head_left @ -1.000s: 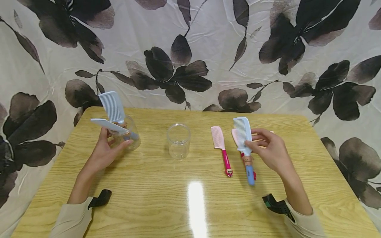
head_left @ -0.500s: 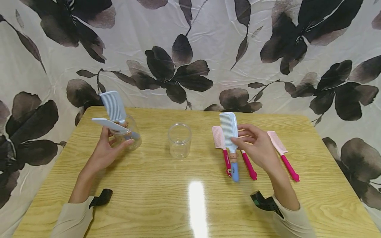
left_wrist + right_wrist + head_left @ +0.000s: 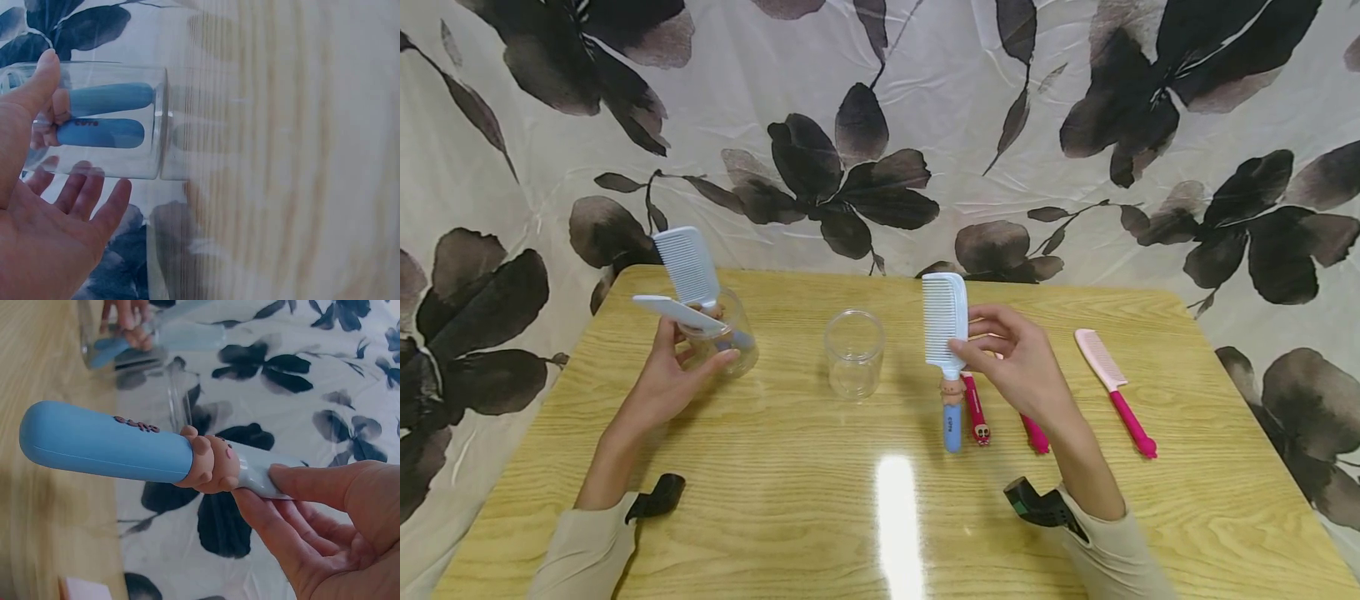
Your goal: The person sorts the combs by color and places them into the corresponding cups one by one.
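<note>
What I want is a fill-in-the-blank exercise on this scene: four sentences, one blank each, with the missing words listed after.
1. The left hand holds a jar with ____ combs inside.
2. The comb in the right hand has a ____ handle.
3. The pink comb farthest from the left hand lies to the ____ of the right hand.
4. The number of combs in the middle jar is ____.

Missing words: two; blue; right; zero.
</note>
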{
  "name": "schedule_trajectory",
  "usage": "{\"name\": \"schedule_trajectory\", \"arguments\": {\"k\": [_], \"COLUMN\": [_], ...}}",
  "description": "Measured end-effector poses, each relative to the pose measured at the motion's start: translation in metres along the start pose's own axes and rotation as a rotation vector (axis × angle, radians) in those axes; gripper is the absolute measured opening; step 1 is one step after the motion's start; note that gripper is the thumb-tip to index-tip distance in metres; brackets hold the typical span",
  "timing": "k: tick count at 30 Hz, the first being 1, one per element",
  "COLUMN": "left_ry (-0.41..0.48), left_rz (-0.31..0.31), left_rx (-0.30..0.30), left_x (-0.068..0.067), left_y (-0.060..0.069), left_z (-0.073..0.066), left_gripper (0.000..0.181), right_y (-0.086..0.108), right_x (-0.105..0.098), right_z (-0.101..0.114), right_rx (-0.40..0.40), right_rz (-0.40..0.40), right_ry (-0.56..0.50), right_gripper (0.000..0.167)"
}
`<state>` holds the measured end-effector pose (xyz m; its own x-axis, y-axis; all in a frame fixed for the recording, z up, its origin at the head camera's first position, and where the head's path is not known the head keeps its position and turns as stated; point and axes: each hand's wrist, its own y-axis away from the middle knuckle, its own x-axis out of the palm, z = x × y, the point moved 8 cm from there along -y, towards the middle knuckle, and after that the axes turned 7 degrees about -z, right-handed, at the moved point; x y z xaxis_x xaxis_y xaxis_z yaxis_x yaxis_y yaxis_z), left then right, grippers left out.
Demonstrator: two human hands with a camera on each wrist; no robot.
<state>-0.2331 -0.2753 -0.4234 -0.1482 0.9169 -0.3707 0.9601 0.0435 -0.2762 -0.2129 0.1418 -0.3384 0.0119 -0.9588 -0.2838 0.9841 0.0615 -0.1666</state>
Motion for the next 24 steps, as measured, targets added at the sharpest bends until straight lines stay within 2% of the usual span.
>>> {"name": "schedule_trajectory", "arguments": {"k": [7, 16, 24], "left_ry": [0.000, 0.008, 0.005], "left_rz": [0.005, -0.002, 0.000], "left_rx": [0.018, -0.006, 0.011], "left_x": [0.000, 0.000, 0.001], "left_y": [0.000, 0.000, 0.000], "left_z": [0.000, 0.001, 0.002], "left_gripper": [0.082, 0.080, 0.082], "right_y": [-0.003, -0.009, -0.014], "right_x": [0.018, 0.040, 0.058], "right_z": [0.012, 0.023, 0.030], "right_rx": [-0.026, -0.051, -0.070], "right_rz": [0.019, 0.034, 0.038], "right_ry": [-0.083, -0.216, -0.317], "right_gripper": [0.038, 0.040, 0.039]}}
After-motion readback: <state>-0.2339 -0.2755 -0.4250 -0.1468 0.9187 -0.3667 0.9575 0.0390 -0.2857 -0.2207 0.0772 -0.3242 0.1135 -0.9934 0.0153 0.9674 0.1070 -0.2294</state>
